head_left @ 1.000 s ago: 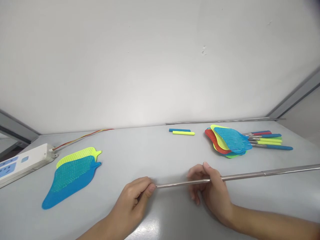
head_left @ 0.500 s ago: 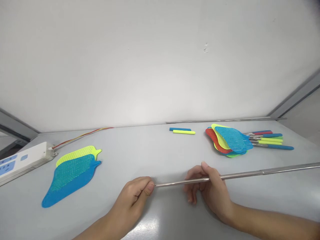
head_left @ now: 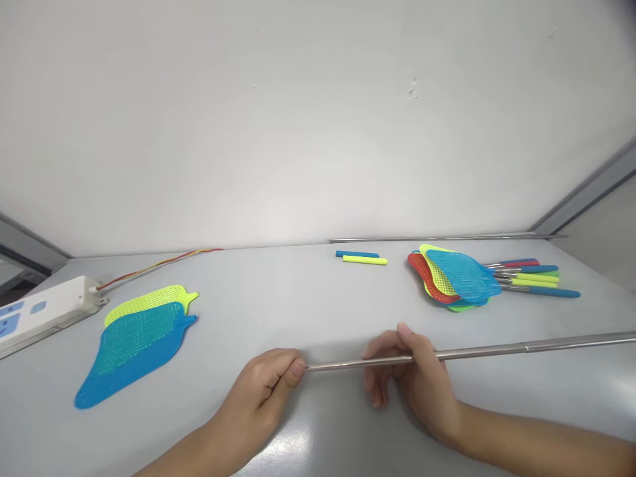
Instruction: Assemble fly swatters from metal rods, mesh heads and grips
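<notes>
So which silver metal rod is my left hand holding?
The frontmost silver metal rod, thin end in your left hand; silver rodding behind lies beside the white wall.

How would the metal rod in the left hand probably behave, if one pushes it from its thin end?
The metal rod is probably stiff, since it looks straight along its visible length. It may slide into itself, because the visible step suggests nested sections. Its shiny, smooth-looking surface might also be slippery.

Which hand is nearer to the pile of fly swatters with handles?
Right. The right hand is on the near side of the swatter pile, slightly left; the left hand is farther away, well to its left.
</notes>
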A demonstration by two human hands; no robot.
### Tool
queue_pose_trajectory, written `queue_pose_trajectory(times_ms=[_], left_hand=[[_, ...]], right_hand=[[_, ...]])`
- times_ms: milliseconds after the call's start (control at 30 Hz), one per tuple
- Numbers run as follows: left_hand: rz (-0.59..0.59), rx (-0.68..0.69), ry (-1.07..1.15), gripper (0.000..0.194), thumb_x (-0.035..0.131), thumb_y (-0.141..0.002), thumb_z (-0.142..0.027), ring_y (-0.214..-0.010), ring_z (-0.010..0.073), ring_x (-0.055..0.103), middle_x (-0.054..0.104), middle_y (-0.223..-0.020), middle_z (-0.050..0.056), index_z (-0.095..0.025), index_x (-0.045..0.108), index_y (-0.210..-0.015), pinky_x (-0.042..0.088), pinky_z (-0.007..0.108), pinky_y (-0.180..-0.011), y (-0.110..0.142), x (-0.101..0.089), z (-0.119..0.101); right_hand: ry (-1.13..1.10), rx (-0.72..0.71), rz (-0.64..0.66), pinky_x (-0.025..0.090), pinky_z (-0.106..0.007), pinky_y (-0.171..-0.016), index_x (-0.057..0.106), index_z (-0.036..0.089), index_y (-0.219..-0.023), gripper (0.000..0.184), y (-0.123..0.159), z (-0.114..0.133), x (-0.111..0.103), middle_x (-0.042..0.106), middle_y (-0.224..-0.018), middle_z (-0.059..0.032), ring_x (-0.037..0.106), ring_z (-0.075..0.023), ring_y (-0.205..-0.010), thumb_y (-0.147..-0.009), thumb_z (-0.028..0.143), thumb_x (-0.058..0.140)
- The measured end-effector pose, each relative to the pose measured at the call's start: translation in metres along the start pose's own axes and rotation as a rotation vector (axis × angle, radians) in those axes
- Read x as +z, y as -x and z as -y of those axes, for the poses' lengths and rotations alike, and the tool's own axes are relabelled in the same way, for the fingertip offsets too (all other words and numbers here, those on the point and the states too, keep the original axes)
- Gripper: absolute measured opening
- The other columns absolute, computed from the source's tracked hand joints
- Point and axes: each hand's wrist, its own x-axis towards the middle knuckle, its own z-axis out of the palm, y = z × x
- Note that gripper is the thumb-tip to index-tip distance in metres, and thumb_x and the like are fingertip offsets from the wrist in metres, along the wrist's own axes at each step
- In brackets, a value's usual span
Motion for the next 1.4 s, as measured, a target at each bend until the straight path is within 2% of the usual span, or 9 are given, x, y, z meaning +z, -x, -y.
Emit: queue_pose_trajectory(times_ms=[1033, 1233, 1400], left_hand=[[0.014, -0.013, 0.039, 0.036, 0.026, -0.088, -0.033, -0.049, 0.0092, 0.034, 0.032, -0.052, -0.005, -0.019, 0.027, -0.055, 0.029, 0.021, -0.049, -0.0025, -0.0006, -0.0011], [0.002, -0.019, 0.048, 0.036, 0.026, -0.088, -0.033, -0.049, 0.0092, 0.032, 0.030, -0.051, -0.005, -0.019, 0.026, -0.054, 0.028, 0.021, -0.049, -0.0017, -0.0005, -0.0008], [0.003, -0.019, 0.054, 0.036, 0.026, -0.088, -0.032, -0.049, 0.0091, 0.032, 0.031, -0.051, -0.005, -0.019, 0.027, -0.054, 0.028, 0.021, -0.049, -0.0032, 0.0003, 0.0006]], right_hand=[[0.068, -0.007, 0.104, 0.038, -0.025, -0.040, 0.064, 0.010, -0.077, 0.051, 0.0021, -0.0031, -0.0011, 0.058, -0.046, -0.0056, 0.051, -0.0138, -0.038, -0.086, 0.045, 0.027], [0.182, 0.008, 0.054, 0.024, -0.017, -0.032, 0.064, 0.011, -0.076, 0.053, 0.0032, -0.0030, -0.0033, 0.043, -0.034, 0.0027, 0.030, -0.0061, -0.028, -0.086, 0.048, 0.028], [0.216, 0.019, 0.044, 0.023, -0.017, -0.031, 0.064, 0.012, -0.075, 0.054, 0.0042, -0.0022, -0.0027, 0.042, -0.035, 0.0030, 0.030, -0.0060, -0.029, -0.085, 0.051, 0.028]])
